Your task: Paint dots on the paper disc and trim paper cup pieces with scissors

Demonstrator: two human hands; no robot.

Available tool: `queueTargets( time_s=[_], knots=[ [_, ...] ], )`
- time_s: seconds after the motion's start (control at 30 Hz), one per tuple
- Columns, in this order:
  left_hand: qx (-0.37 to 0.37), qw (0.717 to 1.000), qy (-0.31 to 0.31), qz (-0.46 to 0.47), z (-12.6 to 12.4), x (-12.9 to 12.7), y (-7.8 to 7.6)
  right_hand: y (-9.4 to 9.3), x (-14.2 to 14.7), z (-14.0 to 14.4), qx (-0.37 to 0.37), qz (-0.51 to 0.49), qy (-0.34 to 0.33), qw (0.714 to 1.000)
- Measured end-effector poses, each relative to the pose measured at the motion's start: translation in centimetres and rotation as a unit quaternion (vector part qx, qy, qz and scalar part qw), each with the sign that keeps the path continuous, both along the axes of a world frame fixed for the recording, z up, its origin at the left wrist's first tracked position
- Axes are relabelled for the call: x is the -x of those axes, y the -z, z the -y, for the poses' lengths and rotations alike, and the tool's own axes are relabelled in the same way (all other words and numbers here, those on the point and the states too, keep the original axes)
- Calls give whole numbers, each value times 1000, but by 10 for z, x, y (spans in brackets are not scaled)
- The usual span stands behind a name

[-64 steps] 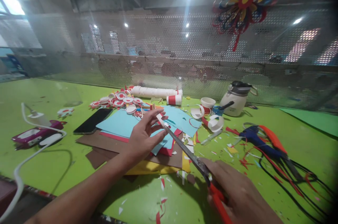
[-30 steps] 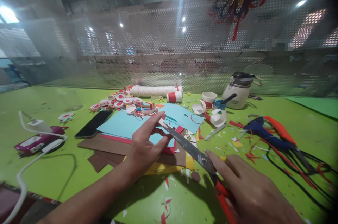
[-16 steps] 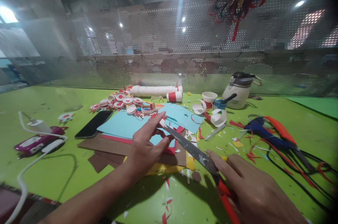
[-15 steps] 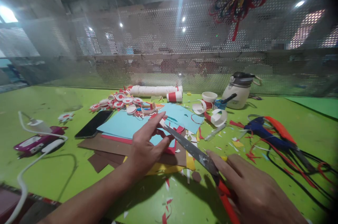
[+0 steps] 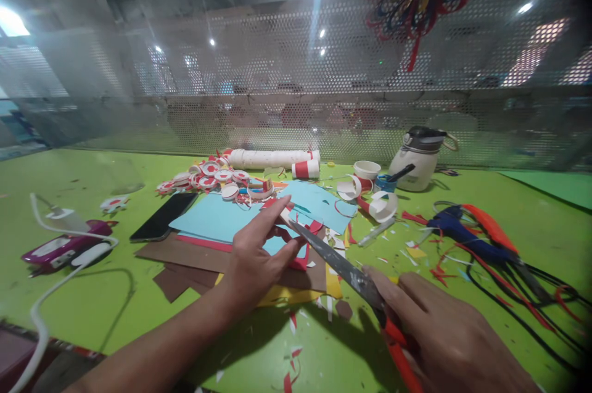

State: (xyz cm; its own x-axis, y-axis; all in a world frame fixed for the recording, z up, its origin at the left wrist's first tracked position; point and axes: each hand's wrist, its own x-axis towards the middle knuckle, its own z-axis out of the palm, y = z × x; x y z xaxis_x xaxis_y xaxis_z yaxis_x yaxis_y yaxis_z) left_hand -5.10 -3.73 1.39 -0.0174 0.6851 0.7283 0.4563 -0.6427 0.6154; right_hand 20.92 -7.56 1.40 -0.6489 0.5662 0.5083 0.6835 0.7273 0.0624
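My right hand is wrapped around the red handles of a pair of scissors, whose long grey blades point up and left. At their tip is a small red-and-white paper piece, pinched in my left hand; my fingers partly hide it. The left hand is over light blue paper sheets, which lie on red and brown sheets. Yellow paper sticks out below them. Red and white paper scraps are scattered around the hands.
Behind the sheets lie red-and-white paper discs, a row of stacked cups and cut cups. A phone and a purple device with a white cable are left. A blue glue gun and bottle are right.
The scissors and the paper piece at their tip have shifted very slightly. Both hands stay in nearly the same place, with the same holds.
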Motion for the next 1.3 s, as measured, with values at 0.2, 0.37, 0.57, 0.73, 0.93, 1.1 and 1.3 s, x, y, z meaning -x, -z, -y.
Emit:
queueTargets(
  time_s=[0.2,0.37,0.57,0.73,0.93,1.1,1.3],
  knots=[
    [-5,1000,-1,-1,0,-1,0,1,1,-1,-3,3,3,1000],
    [-6,1000,-3,-8,1,-1,-2,0,-1,0,8,9,8,1000],
    [-18,999,-10,-27,1,-2,-3,0,0,0,43,-5,3,999],
    [-20,999,-10,-27,1,-1,1,3,-2,0,41,-7,1,999],
    [-25,999,2,-23,0,-2,1,3,-1,1,61,4,4,998],
    [-27,999,0,-29,1,-2,0,2,1,1,43,-1,-1,999],
    [-35,999,-4,-37,0,-2,0,-5,2,3,22,-5,13,1000]
  ],
)
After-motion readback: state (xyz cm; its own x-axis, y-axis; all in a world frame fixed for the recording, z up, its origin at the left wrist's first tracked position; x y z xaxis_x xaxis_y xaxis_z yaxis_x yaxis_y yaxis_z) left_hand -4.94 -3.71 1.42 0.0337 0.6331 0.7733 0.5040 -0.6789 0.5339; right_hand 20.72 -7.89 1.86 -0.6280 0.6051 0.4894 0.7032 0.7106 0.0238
